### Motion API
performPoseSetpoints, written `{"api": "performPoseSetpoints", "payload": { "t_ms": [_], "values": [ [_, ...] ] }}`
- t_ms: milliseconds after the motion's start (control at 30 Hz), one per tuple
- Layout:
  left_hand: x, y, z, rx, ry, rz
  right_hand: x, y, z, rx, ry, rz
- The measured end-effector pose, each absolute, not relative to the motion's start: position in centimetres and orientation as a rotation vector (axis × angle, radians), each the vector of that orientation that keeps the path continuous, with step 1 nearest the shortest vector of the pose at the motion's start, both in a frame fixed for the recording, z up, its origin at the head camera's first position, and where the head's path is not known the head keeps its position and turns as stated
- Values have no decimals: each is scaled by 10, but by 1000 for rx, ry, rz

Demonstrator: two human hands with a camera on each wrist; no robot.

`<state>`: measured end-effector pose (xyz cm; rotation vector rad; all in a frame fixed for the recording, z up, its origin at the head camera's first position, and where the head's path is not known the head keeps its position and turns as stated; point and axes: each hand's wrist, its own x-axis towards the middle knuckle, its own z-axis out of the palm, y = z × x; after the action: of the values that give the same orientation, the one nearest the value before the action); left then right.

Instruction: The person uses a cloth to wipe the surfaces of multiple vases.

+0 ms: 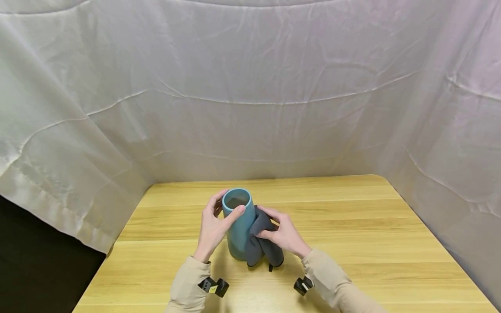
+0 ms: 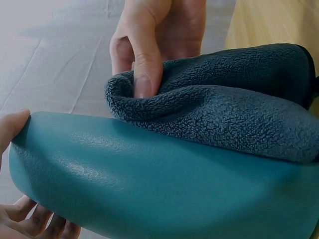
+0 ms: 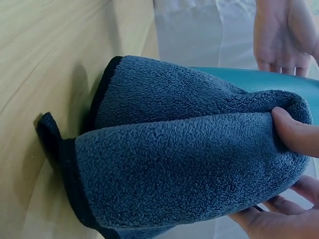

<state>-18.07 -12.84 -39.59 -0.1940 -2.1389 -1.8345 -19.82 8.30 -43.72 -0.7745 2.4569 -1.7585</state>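
A teal vase (image 1: 238,226) stands upright on the wooden table (image 1: 352,226), near its middle. My left hand (image 1: 214,226) grips the vase near the rim, thumb on the front and fingers round the back. My right hand (image 1: 282,232) pinches a dark grey fleece cloth (image 1: 261,243) and holds it against the vase's right side. In the left wrist view the cloth (image 2: 224,109) lies along the vase (image 2: 149,194), with the right thumb pressed into a fold. The right wrist view shows the cloth (image 3: 174,164) hanging bunched, its black hem down on the table.
White sheets (image 1: 250,87) hang behind and at both sides of the table. The tabletop stretches bare to the right and behind the vase. A dark gap (image 1: 35,269) lies beyond the table's left edge. Small black wrist cameras (image 1: 214,287) sit under both beige sleeves.
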Motion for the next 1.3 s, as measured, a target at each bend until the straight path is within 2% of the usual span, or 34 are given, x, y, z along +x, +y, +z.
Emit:
{"api": "performPoseSetpoints", "payload": {
  "t_ms": [600, 1000, 1300],
  "values": [
    [-182, -130, -396, -208, -2130, -1813, -199, 75, -395, -860, 2390, -1901],
    [-180, -129, -396, -205, -2132, -1837, -197, 80, -415, -853, 2420, -1828],
    [-181, -130, -396, -202, -2146, -1826, -204, 104, -431, -912, 2630, -1659]
  ]
}}
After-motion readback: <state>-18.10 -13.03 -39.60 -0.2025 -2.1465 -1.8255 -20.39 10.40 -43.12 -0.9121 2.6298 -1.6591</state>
